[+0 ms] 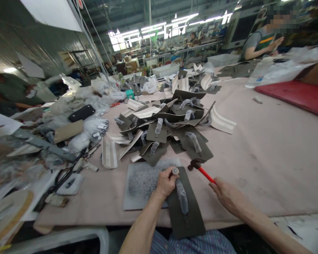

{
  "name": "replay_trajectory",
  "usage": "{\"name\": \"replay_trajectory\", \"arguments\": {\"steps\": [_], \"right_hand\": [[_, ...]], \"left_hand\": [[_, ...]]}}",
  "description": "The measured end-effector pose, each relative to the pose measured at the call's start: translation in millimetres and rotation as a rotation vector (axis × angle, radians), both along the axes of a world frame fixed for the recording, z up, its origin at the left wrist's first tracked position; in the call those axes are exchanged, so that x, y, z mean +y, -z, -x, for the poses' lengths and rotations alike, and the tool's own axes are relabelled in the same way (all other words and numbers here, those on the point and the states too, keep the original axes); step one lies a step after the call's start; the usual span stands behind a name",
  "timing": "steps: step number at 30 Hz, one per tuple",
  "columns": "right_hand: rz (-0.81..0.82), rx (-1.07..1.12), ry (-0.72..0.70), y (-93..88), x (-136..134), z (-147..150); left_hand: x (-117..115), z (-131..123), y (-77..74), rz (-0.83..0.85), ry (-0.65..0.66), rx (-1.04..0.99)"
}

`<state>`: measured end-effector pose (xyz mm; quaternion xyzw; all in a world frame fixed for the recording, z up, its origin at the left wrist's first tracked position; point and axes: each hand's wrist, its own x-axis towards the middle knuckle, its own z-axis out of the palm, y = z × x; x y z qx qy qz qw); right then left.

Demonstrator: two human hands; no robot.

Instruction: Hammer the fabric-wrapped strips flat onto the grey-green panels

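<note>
My right hand [220, 190] is closed round the red handle of a hammer [207, 175], whose dark head is raised to the right of a dark grey-green panel [189, 201]. My left hand [166, 181] pinches a short metal punch [175, 171] with a round top, upright near the panel's upper end. A plastic-wrapped handle strap [182, 197] runs along the panel just below the punch. The panel's upper left part lies over a worn grey slab [145, 185]; its lower end hangs past the table edge above my lap. The punch's lower tip is hidden by my fingers.
Beyond the slab lies a pile of similar panels [159, 132] with wrapped straps. Plastic bags, a white glove [95, 132] and tools clutter the left. At the right are a red board [294, 95] and a plastic bottle [258, 72]. A co-worker [262, 44] is behind.
</note>
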<state>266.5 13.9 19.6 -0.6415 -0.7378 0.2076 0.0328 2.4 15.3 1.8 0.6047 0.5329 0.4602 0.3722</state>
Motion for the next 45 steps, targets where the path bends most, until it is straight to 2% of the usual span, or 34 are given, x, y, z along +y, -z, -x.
{"name": "replay_trajectory", "arguments": {"steps": [2,4,5,7,9,12,15,18,21,23,25,29,31,33,36,39,42,45], "right_hand": [[-0.151,-0.046,-0.030,1.8,-4,6],[-0.353,-0.004,-0.158,-11.9,-11,21],[-0.405,0.042,-0.272,-21.2,-14,30],[-0.382,0.115,-0.534,-37.7,-20,52],[-0.327,0.110,-0.739,-46.5,-24,72],[-0.336,0.015,-0.851,-46.6,-28,93],[-0.399,-0.081,-0.752,-48.0,-28,106],[-0.403,-0.163,-0.516,-62.4,-26,111],[-0.337,-0.157,-0.350,-77.2,-26,112],[-0.278,-0.079,-0.263,-76.9,-30,113],[-0.207,0.018,-0.193,-67.3,-36,114],[-0.097,0.124,-0.137,-40.7,-53,120],[-0.069,0.147,-0.110,-34.0,-60,123],[-0.051,0.192,-0.087,-32.8,-63,124],[-0.065,0.305,-0.073,-34.6,-58,117],[-0.180,0.334,-0.017,-32.2,-44,93],[-0.319,0.127,0.080,-22.6,-27,53],[-0.274,-0.150,0.137,-8.0,-19,13]], "left_hand": [[0,0,0.8,0.003,-0.014,-0.019],[0,0,0.3,0.004,-0.037,-0.024],[0,0,-0.1,0.004,-0.046,-0.023],[2,-1,-0.4,0.012,-0.053,-0.036],[4,-3,0.7,0.041,-0.068,-0.095],[10,-6,1.4,0.119,-0.180,-0.281],[16,-3,-12.5,0.141,-0.342,-0.460],[19,11,-49.7,0.020,-0.447,-0.541],[17,27,-90.1,-0.157,-0.431,-0.496],[13,32,-101.4,-0.189,-0.391,-0.468],[10,29,-94.5,-0.132,-0.343,-0.463],[6,10,-48.2,0.049,-0.259,-0.512],[7,1,-26.9,0.107,-0.236,-0.536],[8,-5,-13.1,0.142,-0.224,-0.549],[11,-8,-2.6,0.165,-0.195,-0.525],[13,-6,4.1,0.160,-0.195,-0.498],[13,-5,9.3,0.147,-0.228,-0.471],[14,-7,11.1,0.160,-0.243,-0.445]]}}
